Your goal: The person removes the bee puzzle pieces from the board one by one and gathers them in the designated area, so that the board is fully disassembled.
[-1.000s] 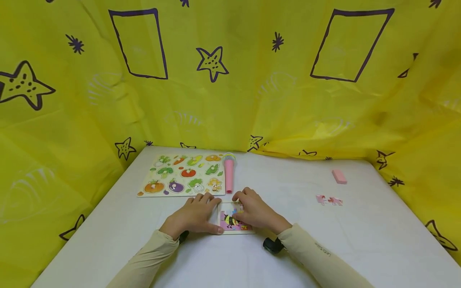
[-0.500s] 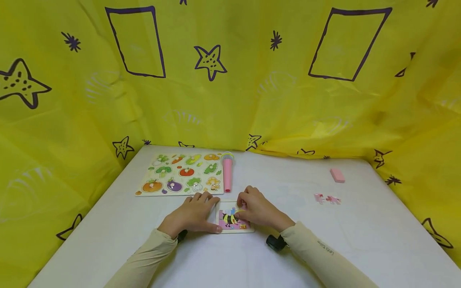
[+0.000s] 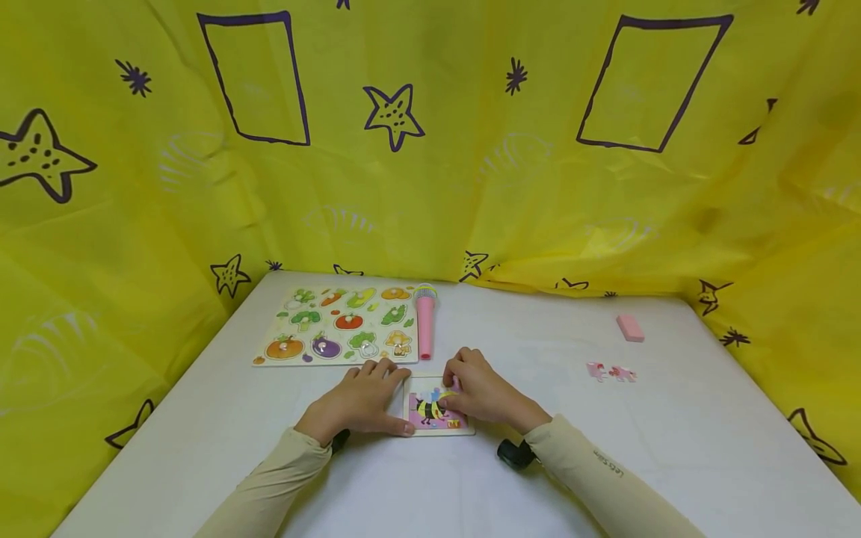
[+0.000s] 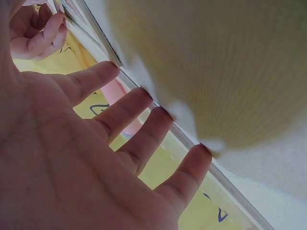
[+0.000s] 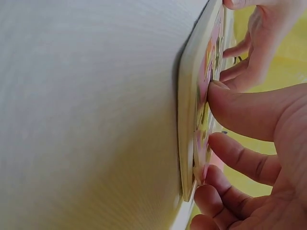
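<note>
A small jigsaw puzzle with a bee picture (image 3: 427, 410) lies on the table in a pale tray frame (image 3: 437, 433). My left hand (image 3: 359, 402) rests at the frame's left side, thumb by the near corner and index finger by the far corner, its fingers spread with the tips on the table. Over the puzzle's right part, my right hand (image 3: 479, 390) pinches a pink jigsaw piece (image 5: 199, 165). That piece stands slightly tilted at the frame's inner edge in the right wrist view. The right fingers hide the puzzle's upper right in the head view.
Behind the left hand lies a vegetable peg board (image 3: 329, 323), with a pink toy microphone (image 3: 425, 325) along its right edge. Two loose jigsaw pieces (image 3: 622, 373) and a pink block (image 3: 630, 328) are at the right. A yellow curtain (image 3: 444, 194) borders the table.
My right hand has shifted slightly right over the puzzle, its fingers drawing closer in toward the right edge. The left hand stays in place. The head view has moved slightly.
</note>
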Demonstrator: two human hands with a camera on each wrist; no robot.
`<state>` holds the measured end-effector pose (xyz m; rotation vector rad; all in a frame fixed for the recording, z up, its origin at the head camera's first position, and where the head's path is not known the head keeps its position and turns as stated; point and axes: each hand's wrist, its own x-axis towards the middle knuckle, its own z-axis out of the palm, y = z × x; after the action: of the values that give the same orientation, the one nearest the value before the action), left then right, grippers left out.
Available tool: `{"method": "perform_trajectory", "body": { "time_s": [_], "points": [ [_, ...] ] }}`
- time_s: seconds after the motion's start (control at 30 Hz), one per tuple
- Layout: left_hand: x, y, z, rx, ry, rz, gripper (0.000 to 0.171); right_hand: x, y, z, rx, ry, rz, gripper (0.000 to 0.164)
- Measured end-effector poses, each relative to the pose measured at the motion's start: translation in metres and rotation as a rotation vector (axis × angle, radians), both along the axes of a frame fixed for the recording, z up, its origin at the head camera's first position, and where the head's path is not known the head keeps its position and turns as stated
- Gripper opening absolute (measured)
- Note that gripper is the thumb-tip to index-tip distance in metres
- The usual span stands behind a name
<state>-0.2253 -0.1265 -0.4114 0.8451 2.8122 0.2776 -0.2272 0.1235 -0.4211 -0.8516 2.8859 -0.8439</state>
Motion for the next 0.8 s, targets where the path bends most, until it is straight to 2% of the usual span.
{"method": "perform_trajectory", "body": {
  "time_s": [0.47, 0.7, 0.8],
  "points": [
    [0.0008, -0.0005, 0.0011, 0.015, 0.006, -0.007, 0.093, 0.0011, 0.0026, -0.0012, 0.002, 0.039, 0.026, 0.023],
    [0.0007, -0.0010, 0.0008, 0.019, 0.005, -0.017, 0.092, 0.0013, 0.0074, 0.0019, -0.027, -0.072, 0.017, 0.013],
    [-0.0001, -0.0015, -0.0007, 0.017, 0.009, -0.014, 0.091, 0.0004, 0.0093, 0.0032, -0.038, -0.097, 0.024, 0.017]
  ]
}}
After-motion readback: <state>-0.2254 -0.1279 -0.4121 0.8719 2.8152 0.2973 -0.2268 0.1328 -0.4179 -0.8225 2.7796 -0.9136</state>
